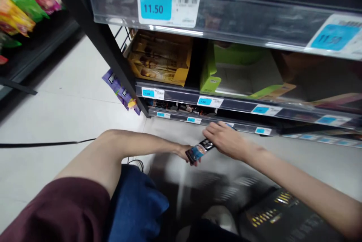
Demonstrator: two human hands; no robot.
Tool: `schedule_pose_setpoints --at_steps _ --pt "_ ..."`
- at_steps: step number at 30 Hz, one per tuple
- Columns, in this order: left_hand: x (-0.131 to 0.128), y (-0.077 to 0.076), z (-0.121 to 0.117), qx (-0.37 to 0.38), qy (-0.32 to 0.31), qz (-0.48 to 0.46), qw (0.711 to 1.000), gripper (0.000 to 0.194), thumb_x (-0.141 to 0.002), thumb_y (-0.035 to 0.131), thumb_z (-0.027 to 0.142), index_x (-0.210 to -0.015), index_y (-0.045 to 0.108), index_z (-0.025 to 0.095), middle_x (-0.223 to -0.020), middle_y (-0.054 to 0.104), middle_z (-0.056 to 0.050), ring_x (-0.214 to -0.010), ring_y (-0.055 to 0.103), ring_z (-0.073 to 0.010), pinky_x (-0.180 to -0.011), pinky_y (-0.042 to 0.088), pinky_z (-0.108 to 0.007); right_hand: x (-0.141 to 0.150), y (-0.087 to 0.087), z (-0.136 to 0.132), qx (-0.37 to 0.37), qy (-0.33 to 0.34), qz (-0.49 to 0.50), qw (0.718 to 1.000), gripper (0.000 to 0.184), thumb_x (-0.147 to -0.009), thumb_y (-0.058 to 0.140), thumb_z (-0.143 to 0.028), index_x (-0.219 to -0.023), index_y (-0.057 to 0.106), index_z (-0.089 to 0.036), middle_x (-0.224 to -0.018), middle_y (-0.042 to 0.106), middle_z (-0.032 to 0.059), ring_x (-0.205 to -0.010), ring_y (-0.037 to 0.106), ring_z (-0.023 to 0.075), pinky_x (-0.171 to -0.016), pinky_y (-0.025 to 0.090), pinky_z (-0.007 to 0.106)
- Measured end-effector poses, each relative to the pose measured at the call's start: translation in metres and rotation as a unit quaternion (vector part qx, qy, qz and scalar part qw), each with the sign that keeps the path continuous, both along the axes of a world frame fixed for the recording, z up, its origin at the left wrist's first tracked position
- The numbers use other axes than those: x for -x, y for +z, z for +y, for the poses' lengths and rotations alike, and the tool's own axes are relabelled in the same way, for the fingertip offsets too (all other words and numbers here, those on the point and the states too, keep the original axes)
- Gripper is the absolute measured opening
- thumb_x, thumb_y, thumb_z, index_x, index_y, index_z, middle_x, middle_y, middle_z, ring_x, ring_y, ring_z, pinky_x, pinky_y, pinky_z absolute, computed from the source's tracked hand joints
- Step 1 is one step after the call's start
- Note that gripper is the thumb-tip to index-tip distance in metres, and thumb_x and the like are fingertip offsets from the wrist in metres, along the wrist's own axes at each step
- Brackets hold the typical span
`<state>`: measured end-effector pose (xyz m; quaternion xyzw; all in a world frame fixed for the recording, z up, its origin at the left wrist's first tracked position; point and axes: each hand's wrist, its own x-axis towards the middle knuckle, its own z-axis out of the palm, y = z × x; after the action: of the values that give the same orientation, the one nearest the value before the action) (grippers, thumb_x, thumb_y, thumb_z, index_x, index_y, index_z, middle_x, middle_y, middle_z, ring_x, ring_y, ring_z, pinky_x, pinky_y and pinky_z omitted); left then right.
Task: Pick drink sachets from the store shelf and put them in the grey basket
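Between my two hands is a narrow black packet (pixel 198 152) with a blue printed picture, tilted up to the right. My left hand (pixel 184 152) closes round its lower end, with fingertips showing beneath it. Wrapped over the packet's upper end is my right hand (pixel 223 138), which hides that part. A bit of blue shows past the right hand's fingers. Both hands are low, just in front of the bottom shelf (pixel 181 116), where dark packets (pixel 195 109) lie behind blue price tags.
Above stand a yellow box (pixel 181 77) of packets and an open green box (pixel 210 82). The upper shelf edge (pixel 240 23) juts out. Purple packets (pixel 120 89) hang by the black post (pixel 104 38). A dark crate (pixel 271 215) sits on the floor at right.
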<state>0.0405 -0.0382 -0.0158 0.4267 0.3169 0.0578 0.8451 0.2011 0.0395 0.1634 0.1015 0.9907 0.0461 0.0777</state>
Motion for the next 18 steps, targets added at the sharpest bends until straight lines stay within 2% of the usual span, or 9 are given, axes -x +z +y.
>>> schedule_pose_setpoints --at_steps 3,6,10,13,15,18 --pt "0.019 0.006 0.019 0.067 0.050 -0.028 0.996 0.030 -0.055 0.076 0.020 -0.081 0.063 0.016 -0.073 0.068 -0.004 -0.060 0.061 -0.0158 -0.060 0.047 -0.030 0.035 -0.050 0.010 -0.006 0.043 -0.019 0.999 0.011 -0.088 0.049 -0.010 -0.092 0.058 -0.015 -0.087 0.064 0.0121 -0.089 0.054 0.0270 -0.075 0.033 0.037" --pt "0.031 0.012 0.022 0.068 0.068 -0.023 0.995 0.037 -0.052 0.081 0.022 -0.084 0.063 0.014 -0.075 0.069 -0.005 -0.065 0.062 -0.0170 -0.065 0.048 -0.032 0.037 -0.081 0.013 0.000 0.051 -0.002 0.999 0.008 -0.090 0.050 -0.011 -0.094 0.057 -0.014 -0.088 0.063 0.0111 -0.090 0.054 0.0260 -0.076 0.031 0.035" --pt "0.037 0.016 0.016 0.033 0.126 0.071 0.989 0.026 -0.064 0.077 0.030 -0.078 0.062 0.014 -0.069 0.065 -0.002 -0.065 0.060 -0.0157 -0.064 0.046 -0.030 0.016 -0.100 0.005 0.017 0.064 0.016 0.998 0.007 -0.090 0.050 -0.014 -0.093 0.057 -0.015 -0.086 0.062 0.0091 -0.089 0.051 0.0251 -0.076 0.031 0.036" --pt "0.039 0.020 0.017 0.058 0.135 0.080 0.986 0.033 -0.073 0.071 0.044 -0.084 0.064 0.014 -0.074 0.066 -0.002 -0.069 0.061 -0.0154 -0.068 0.048 -0.031 0.001 -0.111 -0.004 0.026 0.073 0.008 0.997 0.010 -0.090 0.051 -0.013 -0.096 0.058 -0.015 -0.086 0.061 0.0079 -0.089 0.051 0.0245 -0.077 0.031 0.036" --pt "0.040 0.026 0.020 0.086 0.128 0.058 0.986 0.041 -0.073 0.071 0.051 -0.088 0.066 0.013 -0.080 0.067 -0.005 -0.075 0.063 -0.0168 -0.073 0.049 -0.033 -0.006 -0.118 -0.011 0.025 0.050 -0.002 0.998 0.011 -0.091 0.049 -0.014 -0.098 0.058 -0.015 -0.088 0.062 0.0081 -0.089 0.051 0.0244 -0.077 0.031 0.036" --pt "0.038 0.036 0.022 0.076 0.110 0.049 0.990 0.046 -0.062 0.082 0.045 -0.091 0.067 0.013 -0.088 0.068 -0.007 -0.082 0.063 -0.0169 -0.078 0.047 -0.032 -0.015 -0.125 -0.016 0.021 0.007 -0.021 1.000 0.011 -0.093 0.047 -0.015 -0.096 0.058 -0.015 -0.089 0.062 0.0087 -0.090 0.050 0.0249 -0.077 0.032 0.037"
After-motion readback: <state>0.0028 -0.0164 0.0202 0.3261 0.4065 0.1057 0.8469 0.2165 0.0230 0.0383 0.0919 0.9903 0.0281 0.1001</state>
